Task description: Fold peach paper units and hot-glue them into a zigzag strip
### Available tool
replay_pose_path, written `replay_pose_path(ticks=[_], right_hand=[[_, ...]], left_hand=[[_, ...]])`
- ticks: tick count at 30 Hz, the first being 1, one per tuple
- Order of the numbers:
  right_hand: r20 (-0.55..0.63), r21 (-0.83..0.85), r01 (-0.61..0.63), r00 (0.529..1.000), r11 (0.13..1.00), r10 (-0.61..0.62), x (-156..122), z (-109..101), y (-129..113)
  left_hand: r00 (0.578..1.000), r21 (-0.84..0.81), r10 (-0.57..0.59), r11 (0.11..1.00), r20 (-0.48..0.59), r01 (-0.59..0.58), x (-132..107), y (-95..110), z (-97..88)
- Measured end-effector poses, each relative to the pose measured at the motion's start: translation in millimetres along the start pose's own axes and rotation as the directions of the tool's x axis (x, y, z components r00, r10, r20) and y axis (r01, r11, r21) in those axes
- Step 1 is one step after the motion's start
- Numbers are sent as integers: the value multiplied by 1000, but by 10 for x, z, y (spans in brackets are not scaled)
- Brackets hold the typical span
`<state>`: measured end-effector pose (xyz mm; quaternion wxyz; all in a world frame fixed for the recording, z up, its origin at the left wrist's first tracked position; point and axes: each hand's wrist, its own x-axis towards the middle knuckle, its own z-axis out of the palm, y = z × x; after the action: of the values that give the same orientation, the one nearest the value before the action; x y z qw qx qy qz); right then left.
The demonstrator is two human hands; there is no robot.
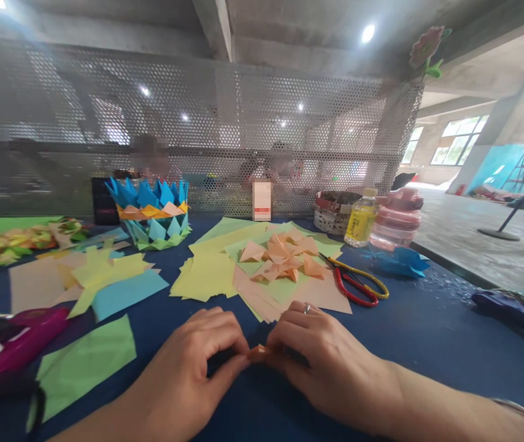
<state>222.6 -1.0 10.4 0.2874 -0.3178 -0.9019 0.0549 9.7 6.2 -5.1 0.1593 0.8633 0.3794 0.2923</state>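
Note:
Between my fingertips is a small folded piece of orange paper [257, 351], mostly covered by the fingers. My left hand [213, 350] pinches its left end, thumb against the fingers. On the other end, my right hand [310, 347] is closed the same way, with a ring on one finger. Just beyond the hands lies a pile of folded orange paper pieces [285, 255] on peach sheets [335, 298] and yellow sheets [209, 273]. Scissors [358, 285] with red and yellow handles rest at the right side of this pile.
A tiered blue, orange and green paper basket [151, 212] stands at the back left. Magenta glue gun-like tool [27, 337] and green sheet [89, 362] lie left. A yellow-labelled bottle [361, 221], pink jug [395, 221] and dark blue tool [515, 313] are right. Perforated screen [243, 123] borders the table.

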Motion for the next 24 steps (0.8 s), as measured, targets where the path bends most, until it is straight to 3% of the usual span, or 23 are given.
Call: replay_pose_path(ticks=[5, 13, 17, 21, 24], right_hand=[[2, 16, 1, 1000, 1000, -1, -6, 16, 29], [-6, 11, -7, 1000, 1000, 7, -16, 0, 32], [-5, -120, 111, 994, 987, -112, -16, -64, 4], [57, -257, 292, 956, 921, -287, -20, -132, -45], [98, -272, 324, 946, 906, -308, -18, -155, -62]], left_hand=[[999, 22, 38, 999, 9, -39, -7, 0, -8], [999, 82, -29, 996, 35, 26, -4, 40, -57], [999, 71, -41, 997, -3, 41, -23, 25, -50], [998, 55, -11, 998, -56, 14, -34, 7, -29], [998, 34, 32, 999, -51, -31, -23, 26, -27]])
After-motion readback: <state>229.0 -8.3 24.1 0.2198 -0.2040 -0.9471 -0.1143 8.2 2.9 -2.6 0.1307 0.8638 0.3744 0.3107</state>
